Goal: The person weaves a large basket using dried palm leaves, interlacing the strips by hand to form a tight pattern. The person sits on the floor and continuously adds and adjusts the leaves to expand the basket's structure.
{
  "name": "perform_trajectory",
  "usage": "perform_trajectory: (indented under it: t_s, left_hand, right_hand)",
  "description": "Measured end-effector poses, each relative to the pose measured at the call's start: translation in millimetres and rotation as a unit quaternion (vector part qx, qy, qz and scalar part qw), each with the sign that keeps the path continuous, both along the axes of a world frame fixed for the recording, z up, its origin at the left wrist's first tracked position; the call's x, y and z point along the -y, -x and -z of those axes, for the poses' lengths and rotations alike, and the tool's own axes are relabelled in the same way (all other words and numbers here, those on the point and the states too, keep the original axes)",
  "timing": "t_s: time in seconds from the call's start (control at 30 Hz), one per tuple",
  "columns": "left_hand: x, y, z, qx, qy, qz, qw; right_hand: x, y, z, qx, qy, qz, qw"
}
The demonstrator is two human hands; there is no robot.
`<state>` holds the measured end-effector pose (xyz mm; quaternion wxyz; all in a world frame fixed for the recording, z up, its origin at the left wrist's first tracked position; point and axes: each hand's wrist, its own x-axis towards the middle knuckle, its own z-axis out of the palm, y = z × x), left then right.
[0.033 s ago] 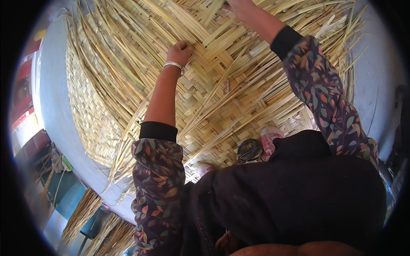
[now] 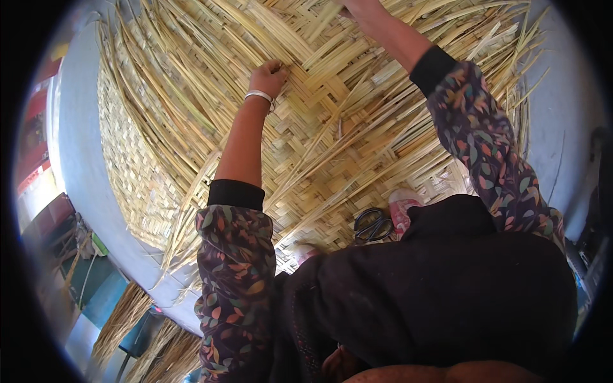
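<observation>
A large mat of flat, pale-yellow reed strips (image 2: 319, 156) lies under both my hands, woven in a diagonal pattern. My left hand (image 2: 268, 76), with a silver bangle at the wrist, rests on the weave with its fingers curled closed. Whatever is between those fingertips is hidden. At the top edge, my right hand (image 2: 359, 7) is partly cut off by the picture's rim. Its closed fingers grip a pale green-yellow reed strip (image 2: 324, 19) that slants down to the left. Long unwoven reed strips (image 2: 185, 83) fan out left of my left hand.
Black-handled scissors (image 2: 373, 225) lie on the mat near my pink shoe (image 2: 402, 207). More loose strips (image 2: 440, 115) spread along the right side. A grey floor (image 2: 80, 127) borders the mat. Bundles of thin brown stalks (image 2: 124, 319) are at the lower left.
My right forearm and sleeve have shifted slightly right and toward me. The strip by my right hand has moved a little. My left hand stays in place.
</observation>
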<state>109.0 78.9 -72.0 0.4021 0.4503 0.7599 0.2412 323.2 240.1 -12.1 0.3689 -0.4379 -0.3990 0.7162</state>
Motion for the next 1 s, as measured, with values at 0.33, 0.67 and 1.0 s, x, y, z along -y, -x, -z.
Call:
perform_trajectory:
  t_s: [0.33, 0.67, 1.0]
  left_hand:
    - [37, -62, -33, -0.320, -0.198, -0.002, 0.926]
    - [62, -70, -17, -0.476, -0.109, 0.076, 0.869]
    - [68, -72, -20, -0.463, -0.114, 0.082, 0.875]
  right_hand:
    - [39, -44, -14, 0.229, -0.019, -0.022, 0.973]
    - [23, -46, 11, 0.204, 0.004, -0.016, 0.979]
    - [51, -55, -5, 0.345, -0.345, -0.033, 0.872]
